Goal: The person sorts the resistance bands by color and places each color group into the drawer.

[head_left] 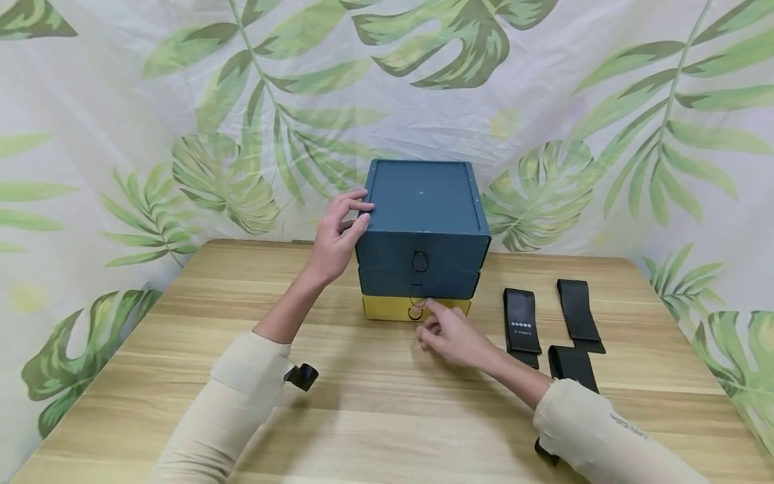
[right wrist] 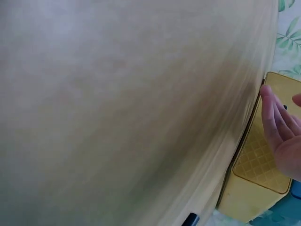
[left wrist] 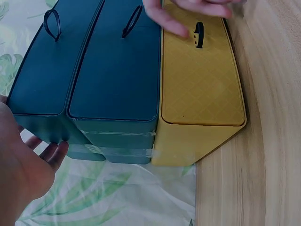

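Observation:
A stack of drawer boxes stands at the back of the table: two dark blue drawers, the top one (head_left: pixel 423 202) and the middle one (head_left: pixel 387 282), over a yellow drawer (head_left: pixel 377 308). Each front bears a black pull loop, the lowest loop (left wrist: pixel 200 35) being on the yellow front. My left hand (head_left: pixel 335 238) rests against the upper left edge of the top drawer, fingers spread along its side. Close before the yellow front is my right hand (head_left: pixel 450 333), its index finger reaching toward the loops and the other fingers loosely bent. Nothing shows in its grasp.
To the right of the stack lie several folded black flat bands, one (head_left: pixel 521 323) marked X-Heavy, another (head_left: pixel 577 312) behind it. The wooden table (head_left: pixel 338 417) meets a leaf-print cloth (head_left: pixel 314 87) at the back. Black wrist mounts (head_left: pixel 302 376) stick out from the sleeves.

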Action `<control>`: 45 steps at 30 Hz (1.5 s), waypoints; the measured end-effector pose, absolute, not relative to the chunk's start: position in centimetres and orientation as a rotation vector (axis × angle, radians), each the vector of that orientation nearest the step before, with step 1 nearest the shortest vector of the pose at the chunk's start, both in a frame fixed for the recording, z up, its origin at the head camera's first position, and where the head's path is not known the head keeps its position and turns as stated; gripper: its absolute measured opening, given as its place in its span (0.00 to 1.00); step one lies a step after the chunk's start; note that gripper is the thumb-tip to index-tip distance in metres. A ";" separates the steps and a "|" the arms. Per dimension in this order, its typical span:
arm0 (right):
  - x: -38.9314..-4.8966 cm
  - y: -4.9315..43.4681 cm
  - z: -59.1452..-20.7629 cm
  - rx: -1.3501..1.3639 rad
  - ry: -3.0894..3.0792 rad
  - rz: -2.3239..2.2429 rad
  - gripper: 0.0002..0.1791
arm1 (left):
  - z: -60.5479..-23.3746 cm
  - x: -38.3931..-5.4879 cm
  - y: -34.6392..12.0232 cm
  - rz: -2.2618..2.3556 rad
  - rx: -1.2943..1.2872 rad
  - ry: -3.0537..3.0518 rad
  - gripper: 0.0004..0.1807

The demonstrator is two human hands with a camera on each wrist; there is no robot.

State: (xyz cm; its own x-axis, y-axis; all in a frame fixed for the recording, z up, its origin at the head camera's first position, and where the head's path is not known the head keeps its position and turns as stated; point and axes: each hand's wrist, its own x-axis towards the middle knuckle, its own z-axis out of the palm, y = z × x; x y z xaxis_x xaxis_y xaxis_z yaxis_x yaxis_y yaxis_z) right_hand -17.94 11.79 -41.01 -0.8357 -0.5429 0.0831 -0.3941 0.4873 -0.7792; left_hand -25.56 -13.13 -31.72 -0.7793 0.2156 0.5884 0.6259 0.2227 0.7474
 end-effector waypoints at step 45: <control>-13.7 11.6 -40.2 -0.779 2.270 -1.337 0.03 | -30.6 -25.8 -14.1 -1.582 -0.776 -2.181 0.15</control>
